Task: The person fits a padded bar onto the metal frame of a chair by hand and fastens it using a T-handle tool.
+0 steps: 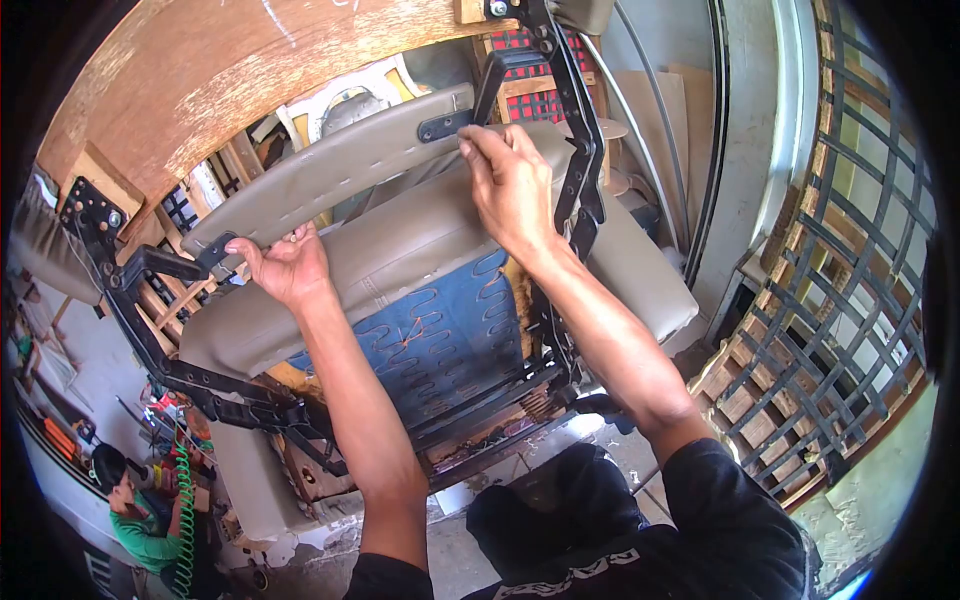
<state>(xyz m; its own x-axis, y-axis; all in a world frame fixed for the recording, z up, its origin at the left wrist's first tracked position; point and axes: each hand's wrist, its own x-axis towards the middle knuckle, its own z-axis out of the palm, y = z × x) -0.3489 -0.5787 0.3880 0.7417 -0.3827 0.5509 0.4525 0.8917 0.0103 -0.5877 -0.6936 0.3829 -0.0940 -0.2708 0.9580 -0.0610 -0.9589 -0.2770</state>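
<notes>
My left hand (288,264) is at the left end of a long grey-beige upholstered panel (320,170), its thumb on a black metal bracket (215,251) and its fingers curled around small pieces too small to name. My right hand (508,185) is pinched near the panel's right end, just below another black bracket (445,125); what it pinches, if anything, is hidden. Below the panel lies a beige padded cushion (400,235), with blue fabric (420,330) and wavy springs under it. Black metal linkages (590,165) flank the seat frame.
A wooden board (230,75) spans the upper left. At the right stands a frame with woven black straps (850,250). Another person in a green top (145,535) is at the lower left, beside a coiled green hose (184,510). Cables hang at the upper right.
</notes>
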